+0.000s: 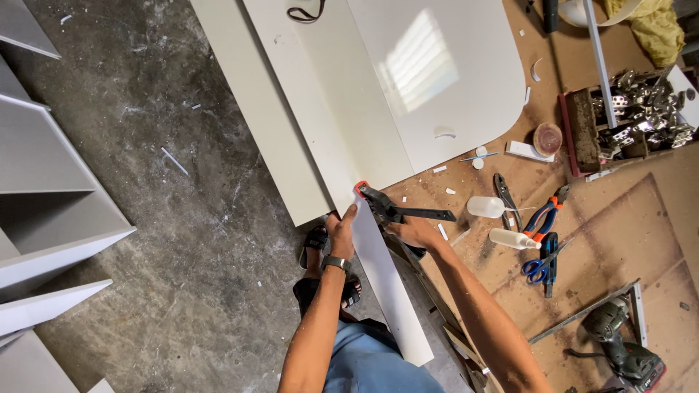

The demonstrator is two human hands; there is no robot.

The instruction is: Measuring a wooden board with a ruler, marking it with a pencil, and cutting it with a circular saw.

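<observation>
In the head view, two small white squeeze bottles (489,207) lie on the brown workbench (655,218) just right of the right-hand fingers, beside orange-handled pliers (545,215) and blue scissors (539,268), with an open box of metal hinges (641,120) farther off. The left hand (341,231), fingers together, presses flat on the near end of a long white panel strip (382,276). The right hand (416,233) is closed around the handle of a black bar clamp (386,209), whose orange-tipped head sits on the strip just beyond both hands' fingertips.
</observation>
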